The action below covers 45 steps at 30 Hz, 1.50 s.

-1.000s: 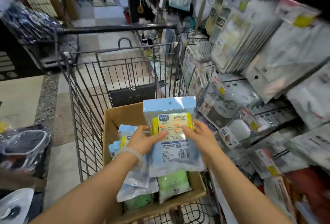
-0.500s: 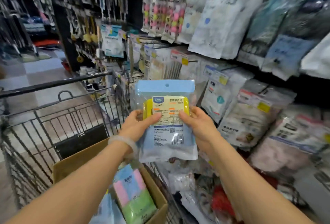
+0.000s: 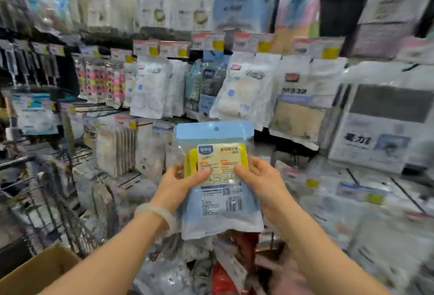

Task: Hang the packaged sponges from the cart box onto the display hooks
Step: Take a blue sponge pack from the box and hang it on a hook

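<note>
A packaged sponge (image 3: 218, 177), yellow behind a blue-topped clear bag with a punched hang hole, is held upright in front of a display wall (image 3: 246, 87) of hanging packets. The left hand (image 3: 178, 184) and right hand (image 3: 260, 179) grip its two sides, thumbs curled over the front label. A cardboard box (image 3: 35, 271) corner and wire cart (image 3: 47, 189) sit lower left.
</note>
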Available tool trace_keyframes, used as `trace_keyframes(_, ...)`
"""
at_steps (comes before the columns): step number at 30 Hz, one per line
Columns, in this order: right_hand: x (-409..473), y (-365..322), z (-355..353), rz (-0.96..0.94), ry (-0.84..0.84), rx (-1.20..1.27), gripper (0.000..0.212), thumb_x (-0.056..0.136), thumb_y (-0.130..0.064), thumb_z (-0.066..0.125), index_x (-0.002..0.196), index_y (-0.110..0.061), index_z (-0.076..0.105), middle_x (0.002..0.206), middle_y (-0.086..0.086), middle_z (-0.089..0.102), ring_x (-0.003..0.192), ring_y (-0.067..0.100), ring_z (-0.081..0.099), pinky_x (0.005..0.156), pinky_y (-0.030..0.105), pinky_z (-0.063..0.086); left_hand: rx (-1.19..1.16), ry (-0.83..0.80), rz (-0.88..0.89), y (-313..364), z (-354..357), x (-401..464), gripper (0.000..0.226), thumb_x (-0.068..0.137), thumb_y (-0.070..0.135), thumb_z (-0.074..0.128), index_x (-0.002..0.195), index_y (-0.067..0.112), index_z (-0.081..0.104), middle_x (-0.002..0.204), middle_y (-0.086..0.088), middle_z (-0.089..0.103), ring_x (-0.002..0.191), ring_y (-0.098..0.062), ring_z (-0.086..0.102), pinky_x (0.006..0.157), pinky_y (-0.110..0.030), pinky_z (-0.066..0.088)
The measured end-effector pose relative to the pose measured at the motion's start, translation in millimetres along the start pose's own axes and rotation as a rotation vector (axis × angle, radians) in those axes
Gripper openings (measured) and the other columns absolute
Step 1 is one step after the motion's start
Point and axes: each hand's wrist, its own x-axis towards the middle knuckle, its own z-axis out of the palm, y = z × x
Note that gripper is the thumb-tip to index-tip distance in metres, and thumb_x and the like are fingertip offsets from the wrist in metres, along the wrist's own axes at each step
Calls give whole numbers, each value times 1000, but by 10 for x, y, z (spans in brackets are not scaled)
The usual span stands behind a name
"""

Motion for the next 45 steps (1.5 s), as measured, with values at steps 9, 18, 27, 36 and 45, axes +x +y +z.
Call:
trace_keyframes(9,-952,-832,-1343,-149,263,-72,20,85,-10,64,104,-11,58,102,4,72,93,17,70,79,29,57,-9,-289,79,196,1574,-420,86,34,32,89,112,16,55,93,-7,75,79,-26,73,60,-35,58)
trace_keyframes(18,-1588,-1354,-2279,-203,446,-76,37,76,-12,72,110,-9,56,103,7,73,95,24,70,88,44,54,8,-525,113,420,2826,-839,69,44,18,86,105,12,54,98,-11,71,86,-27,71,73,-39,58)
trace_keyframes(27,-1351,-1764,-2700,-235,511,-84,28,82,-7,66,109,-3,57,96,8,75,90,26,71,84,41,55,-10,-582,150,663,3335,-455,65,56,51,70,107,12,62,103,-4,72,102,-20,65,96,-41,47)
trace_keyframes(36,-907,-2170,-3045,-304,529,-177,30,82,-13,66,109,-6,56,94,5,76,87,22,72,70,32,58,-46,-654,195,847,3836,179,58,58,52,70,103,14,66,99,-2,75,99,-24,68,94,-46,49)
trace_keyframes(45,-719,-2233,-3394,-375,552,-201,50,65,-24,74,108,-9,53,91,3,76,82,23,73,61,28,59,-78,-659,224,800,4183,487,41,69,43,69,101,17,66,97,-6,75,92,-27,70,90,-50,51)
